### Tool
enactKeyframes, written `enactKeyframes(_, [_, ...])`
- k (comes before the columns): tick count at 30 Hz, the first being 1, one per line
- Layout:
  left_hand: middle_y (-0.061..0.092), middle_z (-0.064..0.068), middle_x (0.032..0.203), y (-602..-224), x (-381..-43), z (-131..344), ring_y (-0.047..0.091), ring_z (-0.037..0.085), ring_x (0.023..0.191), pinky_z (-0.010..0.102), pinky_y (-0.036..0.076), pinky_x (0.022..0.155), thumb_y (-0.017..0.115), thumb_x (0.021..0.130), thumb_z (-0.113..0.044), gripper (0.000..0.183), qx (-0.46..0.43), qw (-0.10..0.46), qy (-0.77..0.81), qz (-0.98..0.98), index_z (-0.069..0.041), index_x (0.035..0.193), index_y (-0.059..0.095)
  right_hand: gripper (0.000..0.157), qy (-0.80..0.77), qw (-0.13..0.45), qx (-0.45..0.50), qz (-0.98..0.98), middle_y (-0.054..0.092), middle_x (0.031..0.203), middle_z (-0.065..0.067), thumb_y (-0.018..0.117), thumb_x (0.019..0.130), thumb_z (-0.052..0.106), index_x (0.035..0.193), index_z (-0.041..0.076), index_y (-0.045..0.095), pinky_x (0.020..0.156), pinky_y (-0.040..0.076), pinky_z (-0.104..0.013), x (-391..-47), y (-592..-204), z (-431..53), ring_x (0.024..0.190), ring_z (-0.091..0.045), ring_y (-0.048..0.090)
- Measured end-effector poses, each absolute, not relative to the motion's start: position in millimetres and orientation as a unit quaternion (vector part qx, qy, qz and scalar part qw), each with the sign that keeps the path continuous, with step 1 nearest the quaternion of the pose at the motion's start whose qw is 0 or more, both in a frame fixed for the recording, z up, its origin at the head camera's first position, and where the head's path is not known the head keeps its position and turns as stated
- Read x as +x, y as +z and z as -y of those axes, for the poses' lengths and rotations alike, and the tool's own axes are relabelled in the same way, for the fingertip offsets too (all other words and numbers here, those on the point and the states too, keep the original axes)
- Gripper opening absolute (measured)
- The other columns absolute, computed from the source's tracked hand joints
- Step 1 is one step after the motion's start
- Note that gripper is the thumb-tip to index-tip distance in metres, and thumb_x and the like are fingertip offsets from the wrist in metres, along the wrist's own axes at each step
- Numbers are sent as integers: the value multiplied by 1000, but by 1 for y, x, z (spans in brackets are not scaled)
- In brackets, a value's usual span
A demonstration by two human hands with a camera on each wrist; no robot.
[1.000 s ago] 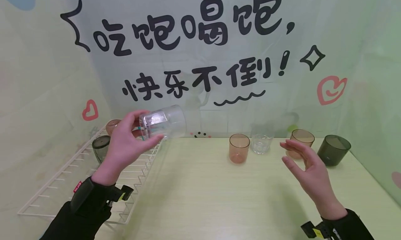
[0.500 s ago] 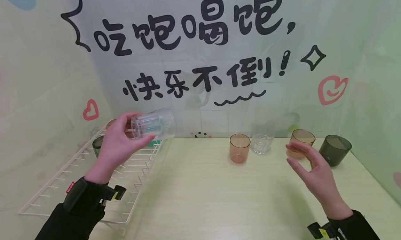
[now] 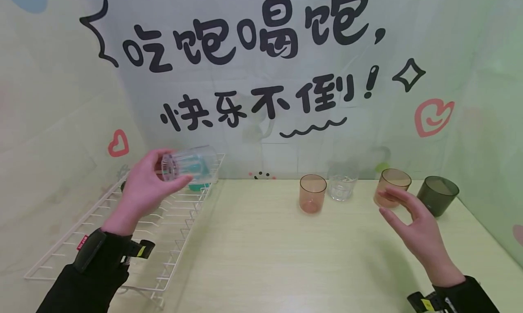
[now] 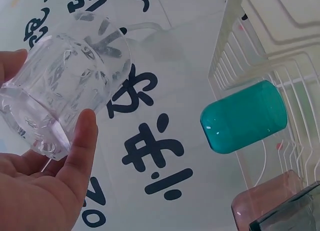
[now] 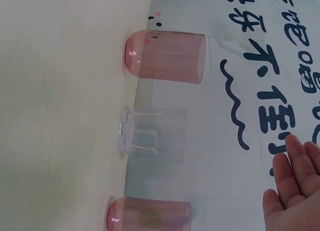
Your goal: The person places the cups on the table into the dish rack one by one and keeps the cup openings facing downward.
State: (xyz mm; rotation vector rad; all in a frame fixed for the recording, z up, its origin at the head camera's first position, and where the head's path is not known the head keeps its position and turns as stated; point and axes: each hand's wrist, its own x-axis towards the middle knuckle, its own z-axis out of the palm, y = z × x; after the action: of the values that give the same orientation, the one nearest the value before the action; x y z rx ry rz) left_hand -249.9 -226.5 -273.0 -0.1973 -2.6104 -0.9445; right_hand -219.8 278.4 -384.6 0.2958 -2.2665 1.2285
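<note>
A clear glass cup [image 3: 192,164] lies tilted on its side in the air, its base toward my palm. My left hand [image 3: 140,188] grips it near the base, above the far part of a white wire rack [image 3: 180,245]. Behind it on the rack is a teal cup [image 4: 245,117], mostly hidden in the head view. Over the right side of the table my right hand [image 3: 418,227] hovers with relaxed fingers and holds nothing. Nearest to it are an amber-pink cup [image 3: 391,183] and a dark grey cup [image 3: 438,196].
Toward the back of the table [image 3: 286,258] stand another pink cup [image 3: 312,194] and a clear cup [image 3: 341,187]. A pink cup [image 4: 265,201] and a dark cup [image 4: 292,213] sit on the rack. A printed cloth [image 3: 261,77] hangs behind.
My left hand has moved left and slightly down with the clear glass cup, farther over the rack. My right hand has drifted a little right and down.
</note>
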Motion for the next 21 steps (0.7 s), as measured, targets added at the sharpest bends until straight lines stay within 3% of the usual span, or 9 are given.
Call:
enactKeyframes(5, [51, 13, 112, -275, -254, 234, 50, 26, 91, 35, 49, 70, 66, 70, -59, 88, -52, 167, -326, 929, -6, 134, 38, 47, 441, 271, 99, 850, 59, 117, 2, 66, 83, 14, 127, 10, 52, 90, 29, -11, -221, -389, -285, 111, 4, 45])
enactKeyframes(12, [51, 15, 112, -279, -260, 246, 48, 28, 94, 38, 48, 73, 66, 70, -59, 88, -48, 160, -317, 934, -3, 133, 39, 46, 433, 272, 91, 855, 58, 116, 10, 65, 83, 18, 127, 9, 52, 89, 29, -10, -224, -396, -294, 109, 6, 45])
enactKeyframes(21, [51, 17, 112, -282, -267, 257, 47, 30, 95, 43, 47, 74, 64, 71, -61, 87, -37, 160, -293, 942, -1, 131, 40, 47, 437, 259, 75, 858, 57, 116, 11, 65, 84, 21, 127, 10, 52, 92, 25, -18, -227, -402, -298, 109, 9, 42])
